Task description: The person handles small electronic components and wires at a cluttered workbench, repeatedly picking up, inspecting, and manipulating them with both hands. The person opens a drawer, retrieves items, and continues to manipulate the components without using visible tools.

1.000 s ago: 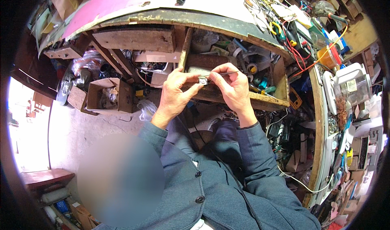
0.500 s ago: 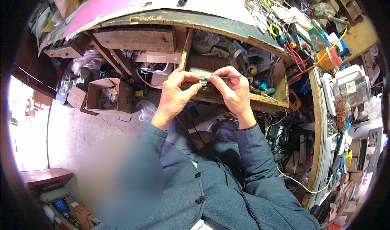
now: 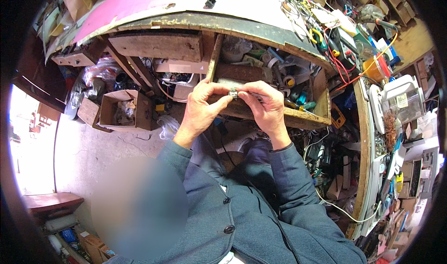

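Note:
Between its thumb and index finger, my left hand (image 3: 199, 109) pinches a small silvery metal part (image 3: 233, 94). My right hand (image 3: 269, 109) is closed on a thin metal tool (image 3: 255, 95), mostly covered by the fingers; its exact kind does not show. The right fingertips are right beside the metal part, and whether the tool's tip touches it is too small to tell. Both hands are over the front of an open wooden drawer (image 3: 298, 116) with tools and jars in it.
Above the drawer runs a worktable (image 3: 242, 10) with a pink sheet (image 3: 125, 10). Pliers (image 3: 318, 35) and red test leads (image 3: 342, 68) crowd its right side. An open cardboard box (image 3: 122, 110) sits on the floor at left. A cluttered side bench (image 3: 365, 171) borders my right.
My right fingers have curled in and slid closer to the metal part, so less of the thin tool shows. The part has turned slightly in my left fingers.

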Demonstrator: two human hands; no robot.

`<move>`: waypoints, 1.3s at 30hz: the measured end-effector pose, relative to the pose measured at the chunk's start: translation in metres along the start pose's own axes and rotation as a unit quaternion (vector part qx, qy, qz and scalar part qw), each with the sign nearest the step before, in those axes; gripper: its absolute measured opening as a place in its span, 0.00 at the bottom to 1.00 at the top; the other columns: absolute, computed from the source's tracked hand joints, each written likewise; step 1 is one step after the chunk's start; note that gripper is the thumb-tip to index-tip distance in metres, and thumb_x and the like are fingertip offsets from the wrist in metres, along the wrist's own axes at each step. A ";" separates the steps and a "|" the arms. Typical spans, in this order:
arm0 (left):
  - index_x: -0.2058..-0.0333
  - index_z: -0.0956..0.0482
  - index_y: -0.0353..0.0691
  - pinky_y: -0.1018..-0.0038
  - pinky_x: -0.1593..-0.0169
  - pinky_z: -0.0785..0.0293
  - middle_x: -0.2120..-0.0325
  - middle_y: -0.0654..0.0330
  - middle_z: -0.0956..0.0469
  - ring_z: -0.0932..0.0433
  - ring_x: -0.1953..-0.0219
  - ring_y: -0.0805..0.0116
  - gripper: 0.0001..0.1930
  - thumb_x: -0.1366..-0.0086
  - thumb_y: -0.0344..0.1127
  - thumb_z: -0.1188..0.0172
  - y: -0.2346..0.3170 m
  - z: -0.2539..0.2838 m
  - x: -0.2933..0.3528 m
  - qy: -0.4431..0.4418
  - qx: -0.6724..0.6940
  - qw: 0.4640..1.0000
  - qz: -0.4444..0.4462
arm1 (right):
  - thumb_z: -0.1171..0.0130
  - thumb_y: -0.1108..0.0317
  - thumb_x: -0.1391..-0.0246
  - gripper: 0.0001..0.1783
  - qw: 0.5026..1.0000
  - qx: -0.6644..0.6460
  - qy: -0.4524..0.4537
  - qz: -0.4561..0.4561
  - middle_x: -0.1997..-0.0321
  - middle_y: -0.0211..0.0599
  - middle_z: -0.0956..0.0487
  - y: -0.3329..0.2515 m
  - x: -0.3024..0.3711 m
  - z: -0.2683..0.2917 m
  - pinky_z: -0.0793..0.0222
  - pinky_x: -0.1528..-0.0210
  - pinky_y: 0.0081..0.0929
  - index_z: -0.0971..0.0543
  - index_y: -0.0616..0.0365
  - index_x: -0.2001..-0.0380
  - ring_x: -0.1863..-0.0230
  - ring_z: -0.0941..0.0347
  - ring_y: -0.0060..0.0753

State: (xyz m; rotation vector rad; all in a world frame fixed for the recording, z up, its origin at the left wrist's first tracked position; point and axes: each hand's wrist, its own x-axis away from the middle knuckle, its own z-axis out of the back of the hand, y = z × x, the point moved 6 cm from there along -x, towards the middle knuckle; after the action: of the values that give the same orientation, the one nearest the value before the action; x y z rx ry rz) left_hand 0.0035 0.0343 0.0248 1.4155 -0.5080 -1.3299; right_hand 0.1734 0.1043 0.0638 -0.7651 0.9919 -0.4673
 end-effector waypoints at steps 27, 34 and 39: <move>0.57 0.18 0.33 0.78 0.51 0.22 0.61 0.63 0.17 0.19 0.58 0.76 0.10 0.36 0.26 0.30 -0.014 -0.003 0.003 -0.015 0.146 0.982 0.116 | 0.28 0.74 0.48 0.10 0.987 0.110 0.007 0.121 0.60 0.40 0.14 -0.011 0.010 -0.009 0.19 0.58 0.32 0.13 0.55 0.60 0.61 0.15 0.42; 0.57 0.18 0.33 0.78 0.50 0.22 0.60 0.63 0.18 0.19 0.57 0.76 0.09 0.35 0.25 0.31 -0.015 -0.002 0.002 -0.028 0.144 0.983 0.112 | 0.30 0.79 0.50 0.15 0.971 0.153 0.011 0.184 0.59 0.43 0.15 -0.013 0.016 -0.018 0.19 0.57 0.31 0.13 0.57 0.58 0.60 0.16 0.41; 0.56 0.18 0.33 0.77 0.49 0.21 0.59 0.63 0.18 0.18 0.56 0.75 0.10 0.35 0.24 0.32 -0.020 -0.002 0.002 -0.033 0.126 0.986 0.101 | 0.30 0.79 0.48 0.12 0.970 0.158 0.018 0.183 0.58 0.43 0.15 -0.014 0.016 -0.021 0.19 0.56 0.29 0.13 0.58 0.58 0.59 0.16 0.40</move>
State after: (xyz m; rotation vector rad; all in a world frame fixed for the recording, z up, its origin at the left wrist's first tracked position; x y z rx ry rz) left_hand -0.0013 0.0397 0.0057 1.4827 -0.8665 -1.1812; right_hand 0.1626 0.0768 0.0587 -0.2792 1.0352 -0.3073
